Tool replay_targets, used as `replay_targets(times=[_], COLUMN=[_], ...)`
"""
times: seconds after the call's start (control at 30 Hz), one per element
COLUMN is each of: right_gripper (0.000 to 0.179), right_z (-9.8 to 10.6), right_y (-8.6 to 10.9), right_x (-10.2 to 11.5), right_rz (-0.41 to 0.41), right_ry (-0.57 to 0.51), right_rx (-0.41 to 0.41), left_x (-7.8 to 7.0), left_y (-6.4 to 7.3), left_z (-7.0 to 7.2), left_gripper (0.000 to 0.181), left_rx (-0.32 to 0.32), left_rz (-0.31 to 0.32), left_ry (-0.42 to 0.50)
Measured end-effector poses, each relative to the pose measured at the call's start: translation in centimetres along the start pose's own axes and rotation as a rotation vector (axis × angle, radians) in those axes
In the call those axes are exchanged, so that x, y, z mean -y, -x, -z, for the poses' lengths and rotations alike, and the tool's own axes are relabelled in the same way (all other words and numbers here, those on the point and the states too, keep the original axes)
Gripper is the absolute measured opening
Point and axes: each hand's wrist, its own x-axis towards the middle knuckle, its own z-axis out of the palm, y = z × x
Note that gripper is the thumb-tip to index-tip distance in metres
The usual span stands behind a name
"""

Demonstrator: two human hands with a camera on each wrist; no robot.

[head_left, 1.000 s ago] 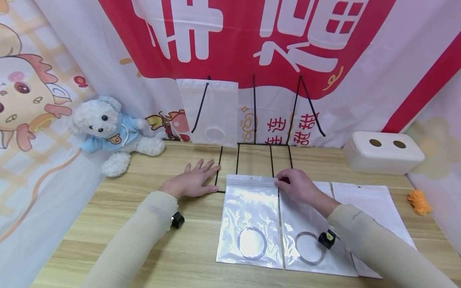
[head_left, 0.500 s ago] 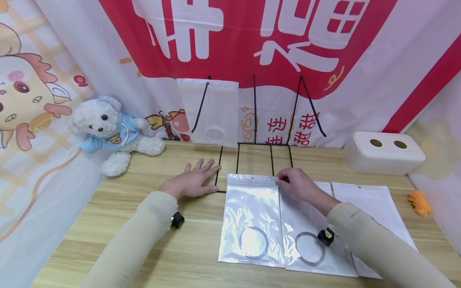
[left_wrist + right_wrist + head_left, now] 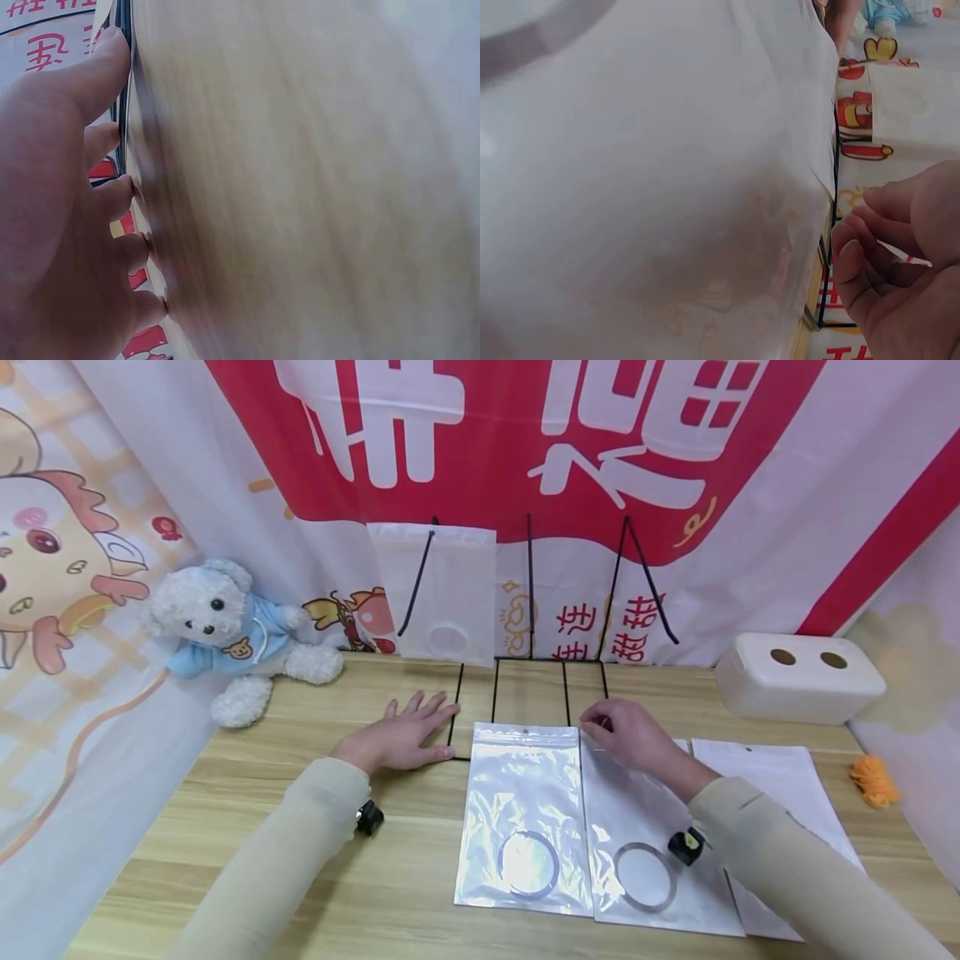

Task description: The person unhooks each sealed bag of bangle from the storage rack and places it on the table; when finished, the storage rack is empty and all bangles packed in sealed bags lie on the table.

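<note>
My left hand (image 3: 397, 737) lies flat with spread fingers on the wooden table, touching the left rod of a black wire rack (image 3: 494, 693). My right hand (image 3: 632, 739) hovers by the top right corner of a shiny zip bag (image 3: 510, 793) with a ring shape inside. In the right wrist view, the right hand (image 3: 900, 259) has loosely curled fingers with nothing between them. That bag's top edge overlaps the rack's base. Beneath my right hand and forearm is a second zip bag (image 3: 607, 827) with a grey ring. A third white bag (image 3: 772, 802) lies further right, partly covered.
A white bag (image 3: 450, 581) hangs on the rack's left hook. Bare black hooks (image 3: 530, 585) stand beside it. A white plush dog (image 3: 225, 618) sits at back left. At back right is a cream box (image 3: 798, 681) with two holes, near an orange tuft (image 3: 873, 781).
The shiny bag shifted slightly to the right, then stayed put. My right hand has let go of its corner and moved slightly up and right. The left hand has stayed in place.
</note>
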Motion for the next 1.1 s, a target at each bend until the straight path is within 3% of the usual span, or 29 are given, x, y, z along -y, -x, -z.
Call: replay_targets(times=[0.57,0.93,1.1], right_gripper=[0.035,0.057,0.06], right_z=[2.2,2.5,2.5], right_y=[-0.9,-2.5,-3.3], right_x=[-4.1,-5.9,-6.7], right_rz=[0.046,-0.013,-0.047], right_ry=[0.033,0.203,0.215], right_rx=[-0.05,0.07,0.108], left_x=[0.2,0.2,0.2], left_y=[-0.1,-0.2,-0.2], left_z=[-0.1,-0.1,-0.1], left_gripper=[0.082,0.081,0.081], left_rx=[-0.002,0.004,0.003], left_rz=[-0.005,-0.001,0.002], left_ry=[-0.003,-0.003,-0.003])
